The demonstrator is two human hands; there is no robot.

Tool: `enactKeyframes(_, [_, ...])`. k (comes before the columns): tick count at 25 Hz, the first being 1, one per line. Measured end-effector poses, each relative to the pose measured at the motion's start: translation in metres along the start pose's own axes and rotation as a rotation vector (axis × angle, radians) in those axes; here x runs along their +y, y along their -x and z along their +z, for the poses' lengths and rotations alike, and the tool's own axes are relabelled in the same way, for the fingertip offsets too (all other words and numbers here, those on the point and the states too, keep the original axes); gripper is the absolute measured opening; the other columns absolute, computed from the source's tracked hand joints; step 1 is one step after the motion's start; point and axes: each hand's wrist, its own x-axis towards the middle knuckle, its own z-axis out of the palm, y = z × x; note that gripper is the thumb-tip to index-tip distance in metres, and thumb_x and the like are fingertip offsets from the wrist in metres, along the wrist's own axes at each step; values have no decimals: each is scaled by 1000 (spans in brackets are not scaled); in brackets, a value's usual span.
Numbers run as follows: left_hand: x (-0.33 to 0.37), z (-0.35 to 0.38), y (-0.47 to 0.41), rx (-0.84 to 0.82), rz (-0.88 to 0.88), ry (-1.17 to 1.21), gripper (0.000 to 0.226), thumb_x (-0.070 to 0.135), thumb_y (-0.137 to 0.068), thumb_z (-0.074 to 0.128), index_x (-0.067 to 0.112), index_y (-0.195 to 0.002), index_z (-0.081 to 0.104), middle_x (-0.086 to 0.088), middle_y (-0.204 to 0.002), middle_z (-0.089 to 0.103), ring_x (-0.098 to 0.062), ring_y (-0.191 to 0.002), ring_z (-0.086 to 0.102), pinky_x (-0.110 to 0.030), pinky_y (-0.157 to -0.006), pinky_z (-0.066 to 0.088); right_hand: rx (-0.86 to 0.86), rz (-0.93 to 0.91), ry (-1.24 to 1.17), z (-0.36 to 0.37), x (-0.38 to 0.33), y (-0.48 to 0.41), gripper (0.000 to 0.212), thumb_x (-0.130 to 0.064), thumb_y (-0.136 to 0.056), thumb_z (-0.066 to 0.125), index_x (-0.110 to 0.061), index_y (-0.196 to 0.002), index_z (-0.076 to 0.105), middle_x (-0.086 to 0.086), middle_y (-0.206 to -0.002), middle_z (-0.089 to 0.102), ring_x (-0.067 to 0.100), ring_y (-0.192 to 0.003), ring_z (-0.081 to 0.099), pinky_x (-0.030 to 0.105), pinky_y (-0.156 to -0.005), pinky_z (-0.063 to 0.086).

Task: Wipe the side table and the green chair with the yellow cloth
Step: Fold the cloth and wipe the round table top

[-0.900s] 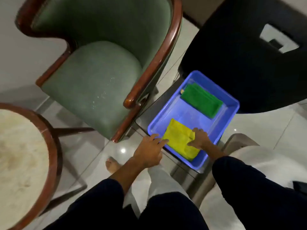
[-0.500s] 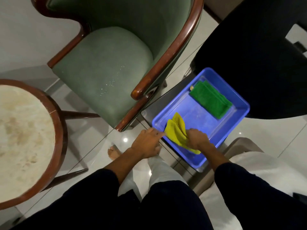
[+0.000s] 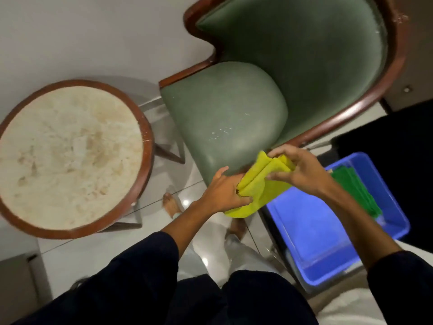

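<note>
The yellow cloth (image 3: pixel 262 181) is bunched in the air between both hands, just in front of the seat's front edge. My left hand (image 3: pixel 223 191) grips its lower left end. My right hand (image 3: pixel 300 170) pinches its upper right folds. The green chair (image 3: pixel 229 118), with a brown wooden frame, stands behind the hands and has pale specks on its seat. The round side table (image 3: pixel 68 156) stands to the left, its pale stained top ringed by a brown wooden rim.
A blue plastic tray (image 3: pixel 314 233) sits at the lower right with a folded green cloth (image 3: pixel 353 186) in its far end. A black chair (image 3: pixel 403 146) stands behind it. My bare foot (image 3: pixel 171 202) rests on the glossy white tiles.
The yellow cloth has come up out of the blue tray. Both hands now hold it in front of the chair seat. The view has swung left, bringing the side table fully in.
</note>
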Motion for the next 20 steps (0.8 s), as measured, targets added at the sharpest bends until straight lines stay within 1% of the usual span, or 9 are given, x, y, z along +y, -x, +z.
enactKeyframes(1, [-18, -16, 4, 1, -77, 56, 64, 54, -67, 62, 24, -123, 57, -2, -123, 69, -22, -126, 55, -38, -118, 21, 70, 30, -88, 17, -8, -19, 45, -6, -64, 89, -16, -102, 68, -12, -84, 62, -3, -76, 56, 5, -69, 42])
enactKeyframes(3, [-73, -53, 17, 26, -221, 183, 62, 48, -69, 71, 22, -122, 51, -6, -117, 67, -28, -112, 60, -35, -95, 40, 117, 147, -83, 75, -25, -64, 46, -11, -70, 87, -7, -110, 65, -2, -90, 65, 5, -83, 58, 18, -74, 46])
enactKeyframes(5, [-139, -84, 33, 80, -316, 327, 58, 34, -73, 80, 18, -121, 51, -9, -112, 66, -19, -102, 63, -29, -79, 45, 46, 215, -23, 142, -42, -118, 46, -16, -75, 84, -5, -114, 63, 13, -106, 68, 23, -97, 62, 31, -84, 46])
enactKeyframes(7, [-207, -102, 48, 165, -369, 439, 54, 25, -76, 82, 8, -121, 56, -9, -108, 64, -6, -98, 64, -11, -74, 44, -21, 207, 0, 204, -62, -176, 46, -16, -76, 82, -3, -116, 62, 19, -115, 67, 31, -107, 62, 32, -89, 41])
enactKeyframes(8, [-235, -110, 53, 194, -427, 470, 54, 30, -77, 81, 7, -120, 58, -8, -110, 66, -12, -103, 66, -11, -75, 46, -38, 183, 12, 229, -75, -200, 48, -17, -77, 82, -4, -118, 61, 18, -118, 66, 32, -111, 61, 31, -90, 40])
enactKeyframes(11, [-316, -137, 51, 364, -591, 236, 61, 56, -79, 61, 17, -125, 57, -12, -124, 67, -33, -116, 61, -42, -93, 50, 141, 120, 326, 315, -106, -256, 69, -39, -79, 76, -12, -137, 49, 18, -135, 56, 36, -125, 52, 45, -99, 43])
enactKeyframes(14, [-403, -163, 52, 680, -636, -189, 58, 49, -91, 38, 13, -132, 56, -17, -139, 56, -34, -134, 48, -52, -107, 40, 253, 178, 450, 423, -138, -265, 85, -58, -88, 56, -3, -149, 34, 28, -154, 34, 41, -143, 33, 58, -111, 35])
enactKeyframes(17, [-475, -162, 69, 626, -767, -381, 57, 44, -100, 31, 15, -149, 33, -20, -160, 27, -34, -149, 24, -58, -117, 20, 276, 246, 492, 465, -141, -293, 87, -64, -93, 40, -1, -152, 26, 27, -159, 20, 40, -149, 18, 57, -119, 21])
enactKeyframes(20, [-504, -146, 74, 667, -756, -471, 60, 49, -101, 29, 21, -154, 23, -17, -164, 20, -31, -152, 18, -57, -119, 17, 264, 10, 676, 453, -141, -361, 81, -62, -96, 29, -5, -153, 24, 23, -160, 20, 36, -150, 16, 52, -123, 13])
